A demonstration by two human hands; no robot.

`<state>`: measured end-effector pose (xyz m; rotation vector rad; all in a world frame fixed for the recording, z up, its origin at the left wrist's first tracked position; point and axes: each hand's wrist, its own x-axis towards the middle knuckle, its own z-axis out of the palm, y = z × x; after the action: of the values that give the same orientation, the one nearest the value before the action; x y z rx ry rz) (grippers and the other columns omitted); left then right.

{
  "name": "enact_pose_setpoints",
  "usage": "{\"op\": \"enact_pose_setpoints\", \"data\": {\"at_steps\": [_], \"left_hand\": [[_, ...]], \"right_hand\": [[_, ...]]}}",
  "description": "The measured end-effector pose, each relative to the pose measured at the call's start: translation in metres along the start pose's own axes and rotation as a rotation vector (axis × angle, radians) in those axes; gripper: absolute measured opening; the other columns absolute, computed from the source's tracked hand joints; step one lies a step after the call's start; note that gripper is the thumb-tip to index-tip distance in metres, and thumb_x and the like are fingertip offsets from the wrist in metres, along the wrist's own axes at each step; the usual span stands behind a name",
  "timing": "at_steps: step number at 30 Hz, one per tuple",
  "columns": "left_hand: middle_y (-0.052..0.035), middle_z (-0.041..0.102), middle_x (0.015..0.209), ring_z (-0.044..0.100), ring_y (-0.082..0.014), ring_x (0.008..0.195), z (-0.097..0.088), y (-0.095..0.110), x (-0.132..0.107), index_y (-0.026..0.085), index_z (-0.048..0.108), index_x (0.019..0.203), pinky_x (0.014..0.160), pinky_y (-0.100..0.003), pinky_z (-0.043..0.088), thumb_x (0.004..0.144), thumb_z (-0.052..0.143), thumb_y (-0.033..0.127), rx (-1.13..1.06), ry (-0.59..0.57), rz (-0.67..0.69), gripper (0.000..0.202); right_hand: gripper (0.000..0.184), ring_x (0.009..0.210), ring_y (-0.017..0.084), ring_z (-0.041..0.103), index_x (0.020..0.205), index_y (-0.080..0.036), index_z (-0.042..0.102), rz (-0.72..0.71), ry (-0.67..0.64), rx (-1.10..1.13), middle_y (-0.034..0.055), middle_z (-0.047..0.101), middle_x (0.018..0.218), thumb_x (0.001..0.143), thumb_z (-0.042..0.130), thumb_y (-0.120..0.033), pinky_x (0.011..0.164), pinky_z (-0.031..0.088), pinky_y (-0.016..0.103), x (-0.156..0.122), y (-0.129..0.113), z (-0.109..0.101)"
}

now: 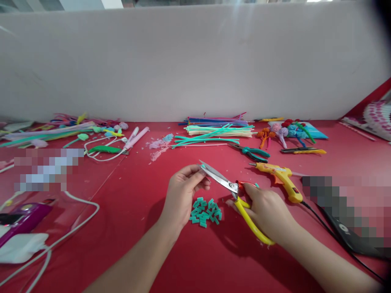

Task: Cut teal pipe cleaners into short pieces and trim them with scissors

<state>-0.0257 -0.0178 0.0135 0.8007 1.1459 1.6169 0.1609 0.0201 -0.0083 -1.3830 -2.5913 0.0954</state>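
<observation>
My right hand (265,208) grips the yellow and red handles of a pair of scissors (227,185), whose steel blades point up and left. My left hand (183,191) is closed in a pinch at the blade tips, holding a tiny teal piece (203,166) that is barely visible. Between my two hands, a small heap of short teal pipe-cleaner pieces (206,211) lies on the red table (137,203).
A yellow glue gun (282,179) with a black cord lies right of the scissors. Teal-handled pliers (253,152), bundles of coloured pipe cleaners (216,130) and finished pipe-cleaner flowers (287,132) lie farther back. White cables, a pink pen and a purple device are at the left. A white wall bounds the far edge.
</observation>
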Motion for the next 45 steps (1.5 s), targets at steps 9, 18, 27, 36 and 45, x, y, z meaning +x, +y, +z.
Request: {"op": "enact_pose_setpoints", "data": {"at_steps": [9,18,27,36,45], "left_hand": [[-0.0019,0.056,0.063,0.051,-0.0090,0.054,-0.001,0.001,0.000,0.012,0.061,0.074,0.051,-0.021,0.044,0.068,0.058,0.020,-0.029,-0.007,-0.015,0.011],[-0.0012,0.055,0.063,0.051,-0.0082,0.055,-0.001,0.001,0.000,0.012,0.059,0.072,0.051,-0.020,0.044,0.070,0.057,0.020,-0.023,-0.016,-0.012,0.009],[-0.0014,0.056,0.063,0.051,-0.0088,0.055,0.000,0.002,-0.001,0.012,0.060,0.074,0.052,-0.021,0.044,0.069,0.058,0.021,-0.035,-0.012,-0.016,0.010],[-0.0039,0.060,0.070,0.052,-0.0095,0.057,0.001,0.003,-0.003,0.013,0.058,0.076,0.056,-0.022,0.044,0.072,0.055,0.024,0.028,-0.064,-0.041,0.013],[-0.0035,0.057,0.064,0.052,-0.0104,0.053,0.011,-0.012,-0.008,0.013,0.056,0.073,0.053,-0.022,0.043,0.076,0.047,0.024,0.262,-0.383,-0.210,0.015]], "right_hand": [[0.032,0.042,0.012,0.045,0.064,-0.020,0.040,-0.023,0.015,0.005,-0.0010,0.050,0.048,0.076,0.038,-0.050,0.043,0.016,0.023,0.001,0.000,0.001],[0.034,0.040,0.011,0.043,0.061,-0.020,0.039,-0.031,0.022,-0.009,-0.0012,0.048,0.046,0.076,0.037,-0.051,0.042,0.015,0.023,0.001,-0.001,0.000],[0.036,0.042,0.013,0.046,0.061,-0.020,0.039,-0.012,0.014,0.001,0.0011,0.052,0.049,0.075,0.036,-0.053,0.043,0.015,0.023,0.001,0.001,0.001],[0.033,0.043,0.013,0.046,0.059,-0.020,0.042,0.087,-0.012,0.038,0.0006,0.050,0.048,0.074,0.040,-0.050,0.043,0.018,0.023,0.005,0.004,-0.004],[0.020,0.047,0.008,0.040,0.071,-0.017,0.050,0.150,-0.092,0.848,-0.0042,0.046,0.055,0.074,0.044,-0.037,0.044,0.030,0.019,0.013,-0.005,-0.008]]}}
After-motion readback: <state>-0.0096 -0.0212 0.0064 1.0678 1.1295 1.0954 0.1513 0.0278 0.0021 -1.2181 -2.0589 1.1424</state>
